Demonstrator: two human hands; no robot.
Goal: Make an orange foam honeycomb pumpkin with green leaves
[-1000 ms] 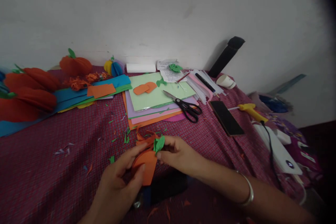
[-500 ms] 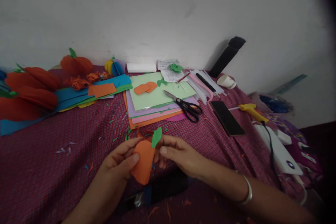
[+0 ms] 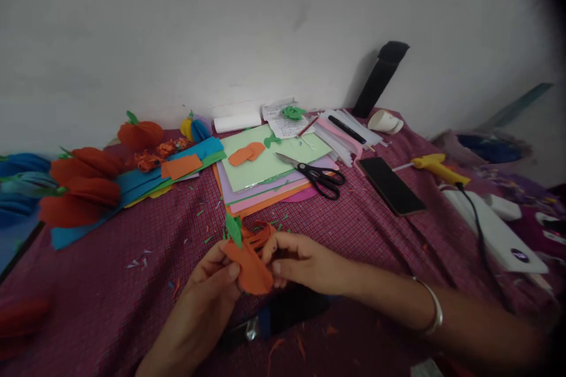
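Close in front of me is an orange paper pumpkin (image 3: 252, 271) made of stacked, folded cut-outs, topped by a green paper leaf (image 3: 233, 230). My left hand (image 3: 206, 300) grips its left side between thumb and fingers. My right hand (image 3: 305, 262) pinches its right edge, fingertips partly hidden behind the paper. Just beyond the hands lie orange paper scraps (image 3: 262, 231). Farther off, black-handled scissors (image 3: 303, 168) rest partly on a stack of coloured sheets (image 3: 247, 179), beside two orange paper cut-outs (image 3: 241, 155).
Finished red-orange paper pumpkins (image 3: 82, 200) and coloured strips (image 3: 132, 185) sit to the left. A phone (image 3: 391, 185), yellow glue gun (image 3: 435, 168) and white power bank (image 3: 495, 235) lie right. White glue sticks (image 3: 340, 144) and a black upright object (image 3: 380, 82) are near the wall.
The pumpkin has turned in my hands: its leaf now leans to the upper left rather than the upper right. My view has shifted slightly, showing more pumpkins at the left.
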